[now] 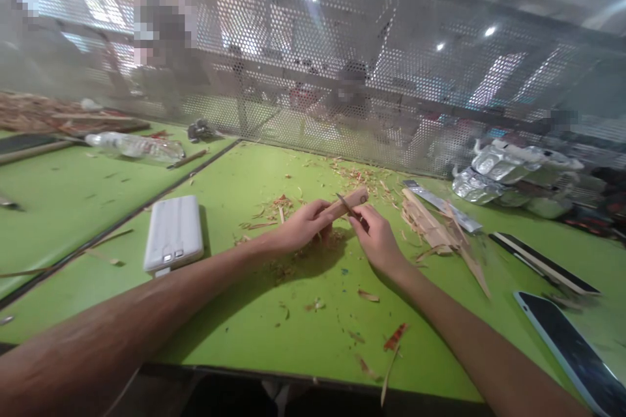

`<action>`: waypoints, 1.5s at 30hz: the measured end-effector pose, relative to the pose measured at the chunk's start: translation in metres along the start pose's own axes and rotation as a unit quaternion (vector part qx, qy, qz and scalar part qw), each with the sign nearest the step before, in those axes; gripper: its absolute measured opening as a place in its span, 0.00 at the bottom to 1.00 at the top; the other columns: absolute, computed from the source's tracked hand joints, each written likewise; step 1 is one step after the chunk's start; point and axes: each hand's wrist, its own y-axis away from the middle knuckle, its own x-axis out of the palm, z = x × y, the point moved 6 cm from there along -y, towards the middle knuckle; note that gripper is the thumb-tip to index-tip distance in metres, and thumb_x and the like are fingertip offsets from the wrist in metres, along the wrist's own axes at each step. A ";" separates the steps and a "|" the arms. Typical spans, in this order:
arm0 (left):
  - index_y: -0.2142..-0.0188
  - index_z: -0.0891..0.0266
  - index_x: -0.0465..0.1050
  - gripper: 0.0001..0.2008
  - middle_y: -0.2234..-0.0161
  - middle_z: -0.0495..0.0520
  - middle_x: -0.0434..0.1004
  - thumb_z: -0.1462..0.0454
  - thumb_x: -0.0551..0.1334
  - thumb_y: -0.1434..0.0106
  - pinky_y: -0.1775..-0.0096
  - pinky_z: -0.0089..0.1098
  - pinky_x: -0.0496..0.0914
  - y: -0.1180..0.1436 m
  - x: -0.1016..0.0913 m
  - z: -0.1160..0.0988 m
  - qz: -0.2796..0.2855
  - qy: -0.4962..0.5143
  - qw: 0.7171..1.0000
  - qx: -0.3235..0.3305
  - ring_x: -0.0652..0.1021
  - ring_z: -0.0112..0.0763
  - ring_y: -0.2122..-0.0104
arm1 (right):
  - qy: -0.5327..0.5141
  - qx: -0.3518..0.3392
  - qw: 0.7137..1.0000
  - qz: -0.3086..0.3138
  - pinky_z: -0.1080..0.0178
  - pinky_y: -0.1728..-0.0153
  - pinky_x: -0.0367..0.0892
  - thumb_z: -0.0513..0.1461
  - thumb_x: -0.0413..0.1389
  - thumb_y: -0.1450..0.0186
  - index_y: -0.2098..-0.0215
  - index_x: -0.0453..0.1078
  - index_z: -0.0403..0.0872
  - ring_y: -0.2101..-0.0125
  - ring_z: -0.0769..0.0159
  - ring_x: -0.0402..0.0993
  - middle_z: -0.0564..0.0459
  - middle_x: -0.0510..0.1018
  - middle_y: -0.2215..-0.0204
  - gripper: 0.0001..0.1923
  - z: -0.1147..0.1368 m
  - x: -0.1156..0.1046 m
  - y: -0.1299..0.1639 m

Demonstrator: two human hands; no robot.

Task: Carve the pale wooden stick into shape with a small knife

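My left hand is closed around a pale wooden stick, whose far end points up and to the right. A thin dark blade lies across the stick, apparently touching it. My right hand pinches the near end of this blade; any handle is hidden by the fingers. Both hands are just above the green table. Wood shavings are scattered beneath and beyond them.
A white power bank lies left of my left forearm. Split wood pieces, a steel ruler and a phone are at right. A plastic bottle lies far left. A perforated metal screen bounds the back, people beyond it.
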 end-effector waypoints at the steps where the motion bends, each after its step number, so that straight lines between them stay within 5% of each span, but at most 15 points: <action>1: 0.53 0.64 0.68 0.17 0.71 0.50 0.73 0.52 0.57 0.29 0.72 0.30 0.68 0.000 0.001 -0.001 0.002 -0.004 1.000 0.002 0.74 0.28 0.75 | 0.006 -0.010 1.000 0.004 0.54 0.60 0.71 0.41 0.48 0.27 0.58 0.74 0.49 0.63 0.55 0.76 0.46 0.79 0.63 0.13 0.002 0.001 0.001; 11: 0.57 0.63 0.68 0.13 0.71 0.47 0.69 0.55 0.56 0.28 0.71 0.29 0.69 0.002 0.005 -0.008 -0.009 0.071 0.997 -0.010 0.74 0.27 0.73 | 0.062 -0.039 0.997 0.025 0.55 0.60 0.73 0.44 0.41 0.24 0.44 0.74 0.49 0.62 0.54 0.76 0.43 0.78 0.57 0.22 0.015 0.005 0.004; 17: 0.58 0.61 0.66 0.14 0.73 0.47 0.69 0.52 0.54 0.27 0.72 0.29 0.70 0.001 0.006 -0.006 -0.011 0.030 0.999 0.019 0.73 0.27 0.76 | 0.071 -0.026 0.996 0.040 0.58 0.65 0.70 0.46 0.41 0.23 0.42 0.74 0.49 0.66 0.57 0.74 0.43 0.77 0.57 0.24 0.008 0.005 0.002; 32: 0.52 0.64 0.66 0.13 0.72 0.49 0.72 0.57 0.51 0.26 0.73 0.29 0.69 0.005 0.010 -0.006 0.035 -0.029 0.999 0.009 0.73 0.27 0.76 | 0.131 0.044 0.990 -0.011 0.54 0.59 0.70 0.42 0.48 0.26 0.45 0.77 0.46 0.59 0.53 0.79 0.41 0.81 0.51 0.20 -0.056 -0.014 -0.015; 38: 0.47 0.64 0.66 0.15 0.70 0.49 0.72 0.58 0.54 0.27 0.70 0.30 0.72 0.010 0.018 -0.014 0.068 0.023 0.997 0.023 0.74 0.28 0.74 | 0.168 0.158 0.971 -0.068 0.56 0.64 0.67 0.44 0.49 0.28 0.63 0.80 0.46 0.68 0.54 0.76 0.42 0.82 0.71 0.19 -0.103 -0.047 -0.021; 41: 0.43 0.65 0.64 0.18 0.70 0.49 0.72 0.58 0.55 0.27 0.71 0.30 0.72 0.007 0.016 -0.010 0.046 0.069 0.996 0.012 0.75 0.29 0.73 | 0.156 0.150 0.972 -0.094 0.59 0.67 0.65 0.45 0.49 0.30 0.66 0.79 0.47 0.70 0.55 0.74 0.44 0.81 0.73 0.18 -0.103 -0.061 -0.023; 45: 0.43 0.64 0.64 0.21 0.70 0.48 0.71 0.54 0.57 0.29 0.72 0.30 0.71 -0.001 0.001 0.009 -0.031 0.076 0.996 -0.017 0.74 0.27 0.74 | 0.132 0.145 0.980 0.026 0.59 0.71 0.64 0.43 0.54 0.31 0.65 0.79 0.48 0.77 0.61 0.69 0.48 0.79 0.75 0.13 -0.086 -0.042 -0.020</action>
